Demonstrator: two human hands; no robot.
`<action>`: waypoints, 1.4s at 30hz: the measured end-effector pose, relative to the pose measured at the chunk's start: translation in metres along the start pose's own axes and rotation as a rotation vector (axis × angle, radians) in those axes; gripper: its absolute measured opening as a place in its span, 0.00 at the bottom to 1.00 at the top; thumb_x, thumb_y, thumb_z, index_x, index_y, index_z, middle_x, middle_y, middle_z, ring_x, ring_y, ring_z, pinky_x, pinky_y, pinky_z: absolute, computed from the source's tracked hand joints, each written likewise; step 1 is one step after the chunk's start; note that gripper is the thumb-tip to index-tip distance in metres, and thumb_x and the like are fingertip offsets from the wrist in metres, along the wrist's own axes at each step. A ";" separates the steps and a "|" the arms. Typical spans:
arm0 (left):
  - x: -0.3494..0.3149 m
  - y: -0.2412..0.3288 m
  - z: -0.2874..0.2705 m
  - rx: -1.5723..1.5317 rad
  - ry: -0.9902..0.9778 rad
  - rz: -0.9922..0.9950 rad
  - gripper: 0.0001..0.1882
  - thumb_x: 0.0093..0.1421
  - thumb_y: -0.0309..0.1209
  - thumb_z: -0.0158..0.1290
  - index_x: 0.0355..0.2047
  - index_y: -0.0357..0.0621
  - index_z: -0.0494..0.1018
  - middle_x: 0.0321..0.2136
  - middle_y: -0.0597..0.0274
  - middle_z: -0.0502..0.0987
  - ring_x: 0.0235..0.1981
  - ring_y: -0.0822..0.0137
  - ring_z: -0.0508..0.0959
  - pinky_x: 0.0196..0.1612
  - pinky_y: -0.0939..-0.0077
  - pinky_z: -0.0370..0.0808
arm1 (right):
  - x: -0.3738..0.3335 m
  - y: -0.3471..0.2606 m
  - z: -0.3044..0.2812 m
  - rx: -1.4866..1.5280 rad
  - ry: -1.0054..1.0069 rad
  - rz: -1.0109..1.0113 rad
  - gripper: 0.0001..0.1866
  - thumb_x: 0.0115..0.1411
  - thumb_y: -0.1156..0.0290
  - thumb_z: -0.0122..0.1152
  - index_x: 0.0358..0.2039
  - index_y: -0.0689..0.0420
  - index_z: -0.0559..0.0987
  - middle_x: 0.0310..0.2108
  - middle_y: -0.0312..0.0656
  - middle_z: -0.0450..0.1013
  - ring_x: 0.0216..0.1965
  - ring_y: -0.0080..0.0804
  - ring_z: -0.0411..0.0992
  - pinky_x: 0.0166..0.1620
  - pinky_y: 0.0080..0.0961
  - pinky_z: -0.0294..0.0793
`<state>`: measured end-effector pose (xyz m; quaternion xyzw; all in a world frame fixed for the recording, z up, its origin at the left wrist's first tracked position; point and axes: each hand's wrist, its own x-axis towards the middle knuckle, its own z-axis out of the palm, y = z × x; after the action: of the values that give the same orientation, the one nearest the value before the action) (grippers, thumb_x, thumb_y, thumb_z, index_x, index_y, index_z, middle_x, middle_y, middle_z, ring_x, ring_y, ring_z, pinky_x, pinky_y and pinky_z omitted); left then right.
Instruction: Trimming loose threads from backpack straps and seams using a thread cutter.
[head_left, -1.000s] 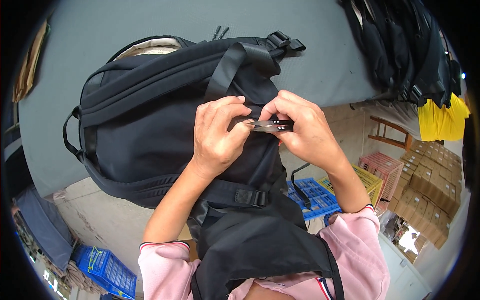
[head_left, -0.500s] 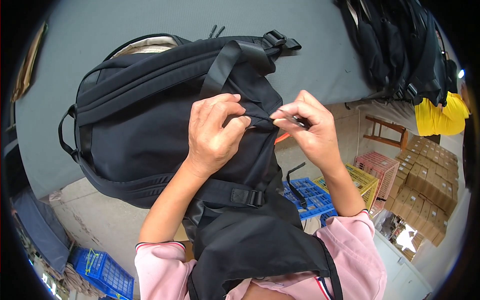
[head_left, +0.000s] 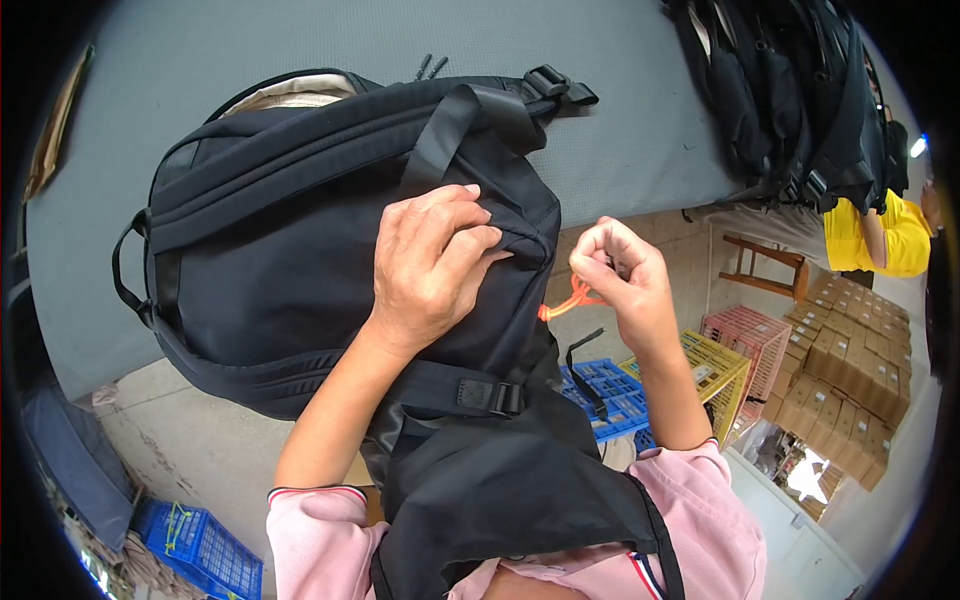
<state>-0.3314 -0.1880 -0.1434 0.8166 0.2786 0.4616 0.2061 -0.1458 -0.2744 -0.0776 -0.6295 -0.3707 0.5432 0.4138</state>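
A black backpack [head_left: 275,265] lies on the grey-covered table with its shoulder straps facing up. At the base end of the bag, my left hand [head_left: 420,275] pinches a fold of the black fabric between thumb and curled fingers. My right hand [head_left: 632,285] is off the bag, just right of its corner, with fingers closed round a small dark tool [head_left: 618,267]. Most of that tool is hidden, so its exact kind is unclear. An orange cord [head_left: 572,302] runs from beneath my right fingers to the bag's edge.
More black backpacks [head_left: 780,110] are piled at the table's far right. Beyond the grey table [head_left: 620,80], a person in yellow [head_left: 890,235] stands near a wooden stool [head_left: 765,265]. Blue [head_left: 605,395], yellow [head_left: 700,375] and pink crates [head_left: 745,345] and stacked cartons [head_left: 850,355] fill the right.
My right hand has drawn away from the bag's corner, moving right and slightly down with the dark tool. More of the orange cord now shows. The left hand keeps its place.
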 end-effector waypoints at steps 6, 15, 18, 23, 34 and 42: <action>0.001 0.002 0.002 0.001 0.001 -0.016 0.18 0.35 0.24 0.66 0.28 0.45 0.71 0.31 0.64 0.75 0.40 0.60 0.76 0.39 0.69 0.68 | -0.001 0.001 0.014 -0.450 0.247 -0.363 0.14 0.47 0.78 0.64 0.35 0.63 0.73 0.30 0.39 0.65 0.27 0.24 0.65 0.31 0.19 0.66; -0.007 0.001 0.005 -0.112 0.113 -0.057 0.19 0.36 0.23 0.67 0.27 0.44 0.68 0.33 0.60 0.69 0.41 0.57 0.75 0.38 0.69 0.71 | -0.002 0.003 0.022 -0.295 0.318 -0.414 0.15 0.45 0.78 0.66 0.35 0.62 0.75 0.27 0.37 0.63 0.27 0.24 0.64 0.30 0.18 0.65; -0.006 0.001 0.002 -0.058 0.125 -0.048 0.21 0.34 0.21 0.67 0.27 0.43 0.68 0.32 0.59 0.67 0.39 0.57 0.74 0.36 0.70 0.73 | 0.004 -0.001 0.025 -0.408 0.284 -0.361 0.16 0.45 0.79 0.66 0.36 0.59 0.76 0.25 0.36 0.61 0.25 0.24 0.61 0.28 0.19 0.64; -0.007 -0.002 0.002 -0.039 0.112 -0.012 0.21 0.31 0.17 0.64 0.26 0.43 0.68 0.27 0.62 0.67 0.31 0.60 0.73 0.28 0.71 0.71 | 0.038 -0.014 0.033 -0.477 0.191 -0.404 0.13 0.43 0.81 0.65 0.33 0.57 0.77 0.22 0.37 0.60 0.21 0.26 0.60 0.26 0.22 0.62; -0.009 0.003 -0.014 -0.130 0.196 -0.235 0.20 0.46 0.28 0.59 0.40 0.41 0.67 0.50 0.49 0.61 0.52 0.53 0.64 0.53 0.63 0.62 | 0.030 0.012 0.012 -0.047 0.287 -0.177 0.17 0.65 0.61 0.49 0.26 0.60 0.76 0.17 0.26 0.61 0.19 0.11 0.54 0.23 0.13 0.55; 0.026 0.011 -0.036 -0.534 0.069 -0.870 0.18 0.62 0.28 0.48 0.51 0.37 0.62 0.35 0.61 0.72 0.31 0.74 0.74 0.37 0.82 0.69 | 0.035 0.001 0.034 -0.268 0.130 -0.341 0.13 0.53 0.67 0.65 0.34 0.61 0.75 0.25 0.39 0.70 0.26 0.22 0.67 0.28 0.19 0.66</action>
<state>-0.3487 -0.1761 -0.1026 0.5280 0.4717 0.4149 0.5714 -0.1748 -0.2392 -0.0941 -0.6409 -0.5129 0.3696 0.4354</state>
